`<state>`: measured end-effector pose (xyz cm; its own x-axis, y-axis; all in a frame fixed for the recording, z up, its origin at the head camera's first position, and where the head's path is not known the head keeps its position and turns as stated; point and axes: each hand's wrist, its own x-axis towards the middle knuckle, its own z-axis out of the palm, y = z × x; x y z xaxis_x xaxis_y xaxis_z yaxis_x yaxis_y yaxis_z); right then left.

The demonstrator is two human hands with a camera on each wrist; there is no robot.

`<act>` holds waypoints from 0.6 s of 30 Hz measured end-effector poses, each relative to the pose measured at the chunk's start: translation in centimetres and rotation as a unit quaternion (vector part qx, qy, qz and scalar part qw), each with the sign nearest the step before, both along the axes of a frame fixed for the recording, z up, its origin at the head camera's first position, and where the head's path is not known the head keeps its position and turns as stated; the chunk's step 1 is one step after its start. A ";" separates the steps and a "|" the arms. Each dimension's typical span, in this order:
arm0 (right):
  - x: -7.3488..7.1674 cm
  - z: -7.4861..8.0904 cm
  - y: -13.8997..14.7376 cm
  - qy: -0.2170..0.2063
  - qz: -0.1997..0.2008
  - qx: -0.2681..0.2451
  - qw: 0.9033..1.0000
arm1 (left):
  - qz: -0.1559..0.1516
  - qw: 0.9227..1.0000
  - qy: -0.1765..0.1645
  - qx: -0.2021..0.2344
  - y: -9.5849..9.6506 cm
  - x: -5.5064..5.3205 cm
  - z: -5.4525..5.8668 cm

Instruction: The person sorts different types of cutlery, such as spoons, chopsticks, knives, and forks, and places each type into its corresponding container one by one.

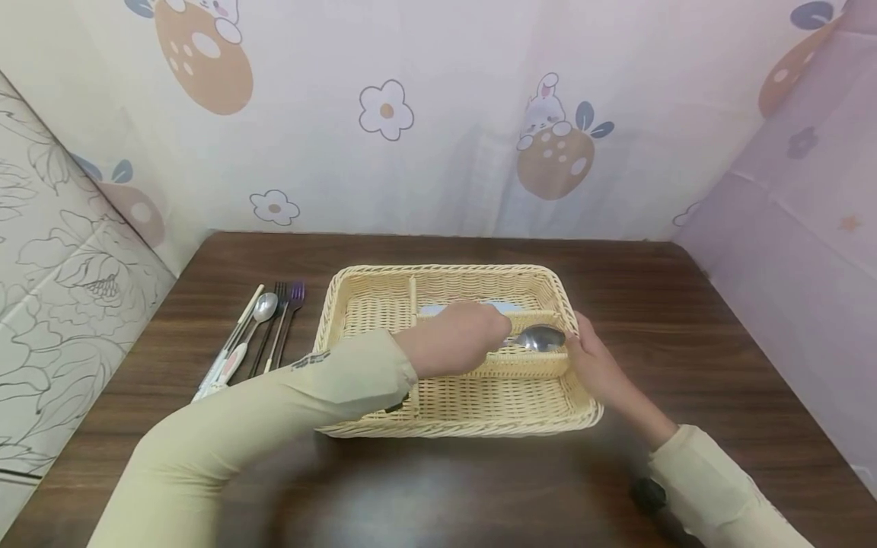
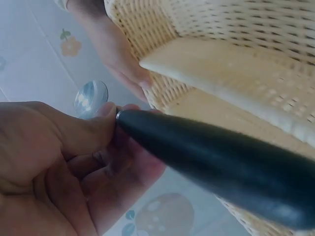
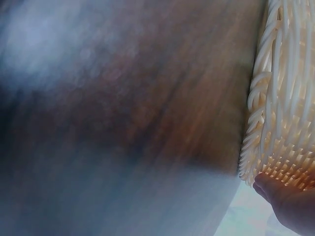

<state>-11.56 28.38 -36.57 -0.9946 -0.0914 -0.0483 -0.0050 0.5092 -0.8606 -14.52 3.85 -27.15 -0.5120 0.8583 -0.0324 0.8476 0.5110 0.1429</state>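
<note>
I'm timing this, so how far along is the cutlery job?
Apparently done: something pale blue already lies in the basket. In hand: a spoon, held by the left hand over the basket. Probably left: the purple fork and other utensils on the table.

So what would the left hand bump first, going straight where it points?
Its spoon leads, so probably the basket's right rim or the right hand there; height is hard to judge.

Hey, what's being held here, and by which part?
The left hand pinches a spoon by its metal neck, next to the black handle; the right hand grips the basket at its right end.
</note>
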 end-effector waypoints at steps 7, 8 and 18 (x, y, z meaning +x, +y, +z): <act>0.0 -0.3 0.1 -0.033 0.006 -0.110 0.993 | -0.027 0.999 -0.036 -0.002 1.9 0.1 -0.4; 0.0 -0.3 0.1 -0.030 0.009 -0.110 0.993 | -0.030 0.999 -0.043 -0.003 2.1 0.1 -0.6; 0.0 -0.3 0.2 0.008 0.006 -0.009 1.000 | -0.043 0.992 -0.090 -0.072 4.2 -0.7 -2.6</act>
